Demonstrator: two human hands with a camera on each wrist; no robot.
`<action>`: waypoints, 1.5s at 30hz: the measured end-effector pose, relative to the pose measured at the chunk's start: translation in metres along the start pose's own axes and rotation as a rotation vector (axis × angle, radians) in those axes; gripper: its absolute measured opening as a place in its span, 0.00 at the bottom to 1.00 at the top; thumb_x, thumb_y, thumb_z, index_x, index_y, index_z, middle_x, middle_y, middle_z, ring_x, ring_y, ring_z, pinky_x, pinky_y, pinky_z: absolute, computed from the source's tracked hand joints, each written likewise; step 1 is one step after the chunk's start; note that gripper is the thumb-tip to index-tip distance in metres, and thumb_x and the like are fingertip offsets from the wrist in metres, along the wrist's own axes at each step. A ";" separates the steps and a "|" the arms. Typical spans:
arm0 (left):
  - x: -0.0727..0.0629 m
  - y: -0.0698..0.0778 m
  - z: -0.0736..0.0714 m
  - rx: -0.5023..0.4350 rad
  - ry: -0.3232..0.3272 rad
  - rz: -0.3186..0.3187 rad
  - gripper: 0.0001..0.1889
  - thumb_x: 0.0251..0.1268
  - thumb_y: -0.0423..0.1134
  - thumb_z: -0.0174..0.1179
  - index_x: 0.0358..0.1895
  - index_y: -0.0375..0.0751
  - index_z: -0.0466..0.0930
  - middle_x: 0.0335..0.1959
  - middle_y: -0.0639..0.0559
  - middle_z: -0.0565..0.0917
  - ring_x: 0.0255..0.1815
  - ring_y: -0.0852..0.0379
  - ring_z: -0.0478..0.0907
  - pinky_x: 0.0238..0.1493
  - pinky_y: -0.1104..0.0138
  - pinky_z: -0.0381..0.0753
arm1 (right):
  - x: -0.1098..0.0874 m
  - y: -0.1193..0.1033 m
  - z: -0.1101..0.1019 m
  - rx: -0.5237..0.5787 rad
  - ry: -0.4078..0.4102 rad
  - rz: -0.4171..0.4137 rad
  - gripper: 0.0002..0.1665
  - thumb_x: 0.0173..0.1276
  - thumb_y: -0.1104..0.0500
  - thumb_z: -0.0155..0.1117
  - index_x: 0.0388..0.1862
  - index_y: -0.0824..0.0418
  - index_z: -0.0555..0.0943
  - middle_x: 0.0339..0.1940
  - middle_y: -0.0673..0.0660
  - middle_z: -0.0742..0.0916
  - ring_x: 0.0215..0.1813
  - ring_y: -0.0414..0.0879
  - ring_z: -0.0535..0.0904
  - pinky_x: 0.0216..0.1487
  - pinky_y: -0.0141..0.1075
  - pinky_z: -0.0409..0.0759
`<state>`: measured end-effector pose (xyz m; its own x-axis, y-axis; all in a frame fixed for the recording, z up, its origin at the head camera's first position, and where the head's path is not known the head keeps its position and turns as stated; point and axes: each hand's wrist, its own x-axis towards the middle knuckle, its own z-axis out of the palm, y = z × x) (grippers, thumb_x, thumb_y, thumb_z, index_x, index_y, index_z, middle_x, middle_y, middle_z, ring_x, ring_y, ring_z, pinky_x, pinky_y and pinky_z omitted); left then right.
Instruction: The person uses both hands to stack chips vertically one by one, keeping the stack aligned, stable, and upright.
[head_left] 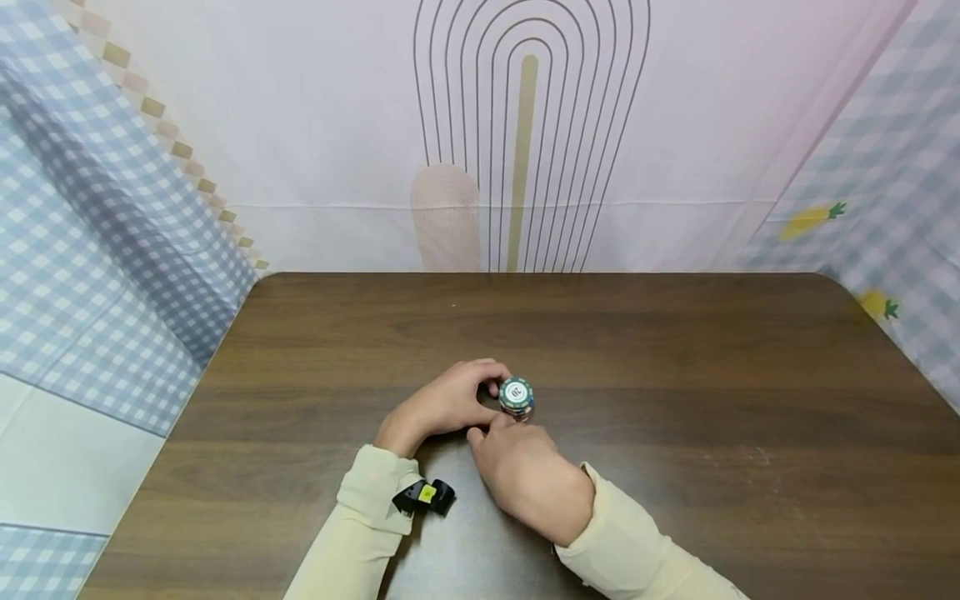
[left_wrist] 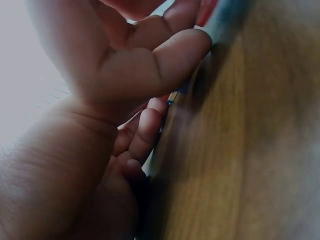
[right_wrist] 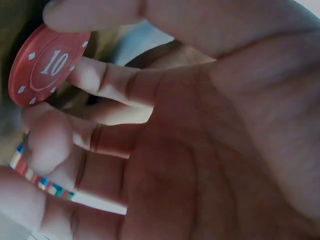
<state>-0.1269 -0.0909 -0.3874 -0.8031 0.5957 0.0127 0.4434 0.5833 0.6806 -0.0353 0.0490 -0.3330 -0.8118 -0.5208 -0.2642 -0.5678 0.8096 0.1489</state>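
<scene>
A short stack of poker chips (head_left: 516, 393) stands on the wooden table, topped by a green-edged chip with a white centre marked 20. My left hand (head_left: 446, 400) curves round its left side, index finger and thumb at the chips. In the left wrist view, a bit of red (left_wrist: 206, 12) shows by the left hand's fingers (left_wrist: 175, 60). My right hand (head_left: 528, 475) is just in front of the stack, close to the left thumb. The right wrist view shows it pinching a red poker chip (right_wrist: 52, 65) marked 10; striped chip edges (right_wrist: 40, 175) appear beyond its fingers.
The brown wooden table (head_left: 675, 350) extends to both sides and behind the stack. A white patterned cloth (head_left: 337, 167) hangs at its back edge, with blue checked cloths (head_left: 90, 217) at the sides. A black wrist device (head_left: 425, 496) sits on the left sleeve.
</scene>
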 end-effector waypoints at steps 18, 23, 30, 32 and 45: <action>-0.003 0.002 -0.001 -0.023 0.006 -0.022 0.15 0.60 0.29 0.68 0.50 0.45 0.84 0.43 0.56 0.81 0.44 0.59 0.76 0.52 0.64 0.76 | -0.009 0.029 -0.032 0.076 0.077 -0.065 0.23 0.62 0.57 0.76 0.53 0.65 0.83 0.57 0.62 0.84 0.52 0.53 0.84 0.46 0.47 0.85; -0.003 0.001 0.000 -0.026 -0.001 -0.032 0.17 0.62 0.38 0.74 0.53 0.48 0.85 0.47 0.57 0.83 0.48 0.59 0.78 0.55 0.63 0.77 | -0.009 0.041 -0.037 0.175 0.082 -0.080 0.25 0.62 0.62 0.75 0.58 0.67 0.83 0.55 0.62 0.85 0.53 0.56 0.84 0.52 0.51 0.84; -0.004 0.002 0.001 -0.059 0.017 -0.052 0.16 0.59 0.43 0.79 0.46 0.49 0.83 0.44 0.59 0.82 0.48 0.59 0.77 0.57 0.63 0.76 | -0.009 0.058 -0.032 0.180 0.299 -0.156 0.17 0.60 0.66 0.77 0.43 0.66 0.78 0.35 0.57 0.83 0.35 0.51 0.82 0.34 0.43 0.83; -0.004 0.002 0.001 -0.066 0.019 -0.057 0.16 0.59 0.43 0.80 0.44 0.49 0.81 0.41 0.60 0.81 0.46 0.59 0.76 0.54 0.64 0.76 | -0.007 0.061 -0.031 0.165 0.334 -0.157 0.19 0.60 0.64 0.78 0.44 0.66 0.78 0.35 0.57 0.83 0.36 0.51 0.83 0.35 0.43 0.83; -0.002 0.000 0.001 -0.070 0.020 -0.033 0.19 0.57 0.43 0.81 0.48 0.48 0.83 0.39 0.60 0.81 0.43 0.61 0.76 0.52 0.66 0.76 | 0.008 0.068 -0.023 0.151 0.286 -0.099 0.18 0.63 0.56 0.79 0.43 0.63 0.80 0.36 0.57 0.84 0.40 0.53 0.84 0.37 0.48 0.82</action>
<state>-0.1249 -0.0912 -0.3886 -0.8248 0.5654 0.0040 0.3886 0.5617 0.7304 -0.0840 0.0933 -0.3028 -0.7709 -0.6368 0.0114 -0.6369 0.7708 -0.0130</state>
